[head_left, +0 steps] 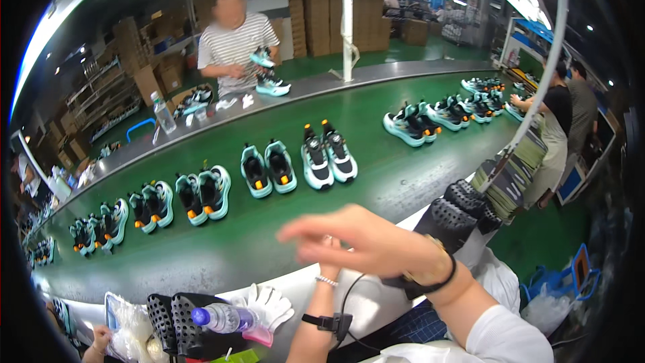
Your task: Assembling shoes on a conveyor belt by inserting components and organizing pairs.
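My right hand (pixel 363 235) reaches across to the left above the near edge of the green conveyor belt (pixel 363 134). Its fingers are stretched out, slightly blurred, with nothing seen between them. Behind it, most of my left hand (pixel 328 265) is hidden, so its fingers cannot be made out; a beaded bracelet circles that wrist. Nearest beyond my hands stands a pair of white and black sneakers (pixel 327 158) with orange heel tabs. To its left is a pair of teal and black sneakers (pixel 269 168). Neither pair is touched by my hands.
More teal sneakers (pixel 203 193) line the belt both ways. A purple-capped bottle (pixel 225 318), white gloves (pixel 270 306) and black perforated shoe forms (pixel 185 323) lie at the near left. Other forms (pixel 457 212) sit at right. Across the belt, a person (pixel 236 47) holds a sneaker (pixel 263 58).
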`<state>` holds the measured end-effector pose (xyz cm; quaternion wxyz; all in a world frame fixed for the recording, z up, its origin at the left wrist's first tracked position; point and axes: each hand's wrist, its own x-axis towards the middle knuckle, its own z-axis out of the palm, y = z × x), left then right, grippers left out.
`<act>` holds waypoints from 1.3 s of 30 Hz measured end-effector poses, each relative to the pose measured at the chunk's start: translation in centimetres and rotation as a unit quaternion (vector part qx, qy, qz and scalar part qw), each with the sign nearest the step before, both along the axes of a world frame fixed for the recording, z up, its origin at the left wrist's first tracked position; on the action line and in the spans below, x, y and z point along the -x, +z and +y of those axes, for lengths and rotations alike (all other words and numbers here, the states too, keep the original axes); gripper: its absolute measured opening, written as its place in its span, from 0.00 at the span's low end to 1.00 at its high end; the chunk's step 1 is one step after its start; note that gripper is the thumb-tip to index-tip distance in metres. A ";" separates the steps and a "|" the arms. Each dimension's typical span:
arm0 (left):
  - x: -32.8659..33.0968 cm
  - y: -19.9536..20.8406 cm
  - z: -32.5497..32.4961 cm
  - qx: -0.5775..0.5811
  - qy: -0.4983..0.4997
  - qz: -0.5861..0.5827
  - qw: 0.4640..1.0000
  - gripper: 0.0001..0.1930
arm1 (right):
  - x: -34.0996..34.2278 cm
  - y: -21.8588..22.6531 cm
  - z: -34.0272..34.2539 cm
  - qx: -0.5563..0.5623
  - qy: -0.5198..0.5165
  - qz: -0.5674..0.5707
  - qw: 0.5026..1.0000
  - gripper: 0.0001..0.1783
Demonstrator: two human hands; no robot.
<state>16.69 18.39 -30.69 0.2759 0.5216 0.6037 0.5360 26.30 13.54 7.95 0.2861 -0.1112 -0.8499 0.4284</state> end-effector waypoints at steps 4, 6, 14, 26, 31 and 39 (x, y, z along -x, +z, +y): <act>-3.3 5.2 0.3 0.046 -0.049 -0.059 0.996 0.20 | -11.8 -1.8 -5.9 0.041 -0.056 -0.112 0.991 0.16; -4.0 7.9 -0.8 0.056 -0.019 -0.152 0.987 0.20 | -16.2 -3.5 -7.8 0.069 -0.069 -0.229 0.969 0.16; -6.5 15.4 0.3 0.027 -0.068 -0.035 0.997 0.27 | -32.6 -20.5 -9.6 0.174 -0.339 -0.339 0.860 0.16; -11.4 12.5 17.9 0.176 0.056 0.521 0.833 0.48 | -36.3 -33.2 -5.6 -0.149 -0.713 0.050 0.683 0.14; -7.0 6.8 21.5 0.118 0.093 0.547 0.824 0.46 | -36.3 -35.0 -3.9 -0.130 -0.701 0.094 0.695 0.13; -17.0 12.4 25.3 -0.172 -0.032 0.518 0.837 0.48 | -37.5 -34.7 -2.5 -0.150 -0.682 0.099 0.709 0.12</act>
